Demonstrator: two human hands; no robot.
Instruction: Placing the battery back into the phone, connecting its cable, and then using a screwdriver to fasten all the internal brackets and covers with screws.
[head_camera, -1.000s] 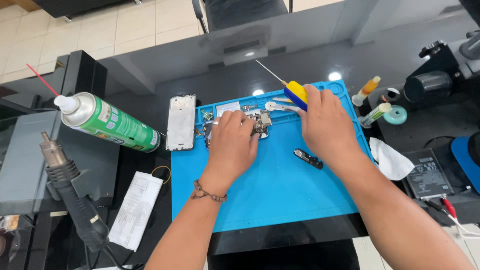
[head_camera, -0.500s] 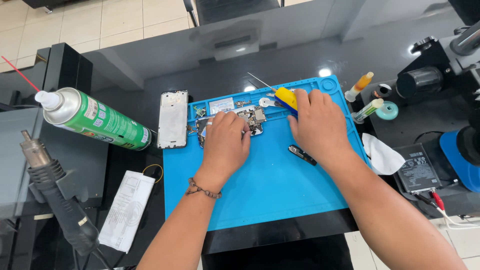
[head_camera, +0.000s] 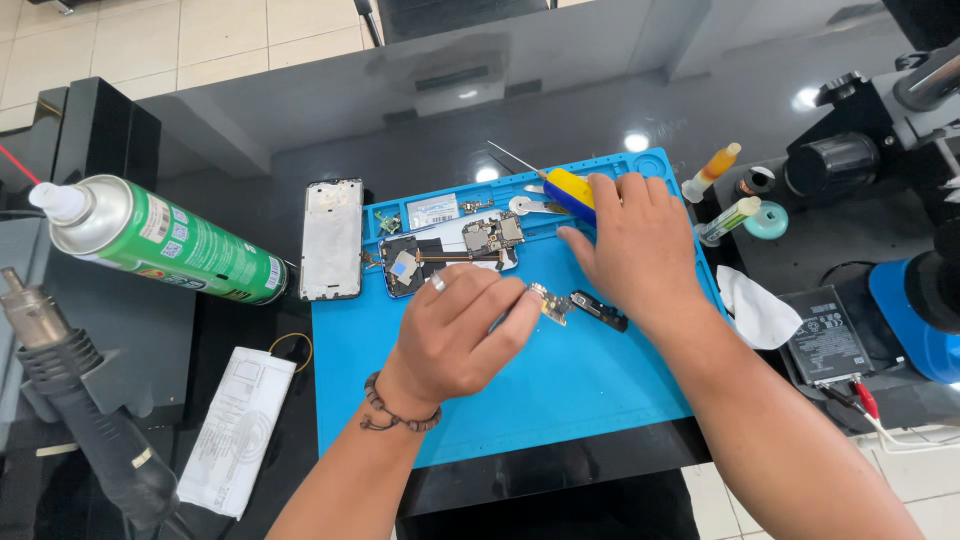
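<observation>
My left hand (head_camera: 455, 330) is pinching a small circuit board (head_camera: 549, 302); right hand (head_camera: 630, 240) gripping the yellow-handled screwdriver (head_camera: 566, 190) over the blue mat (head_camera: 560, 390).

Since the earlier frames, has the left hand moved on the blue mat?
Yes. The left hand has drawn back from the circuit boards near the far edge of the blue mat, toward the person, and now pinches a small part.
</observation>
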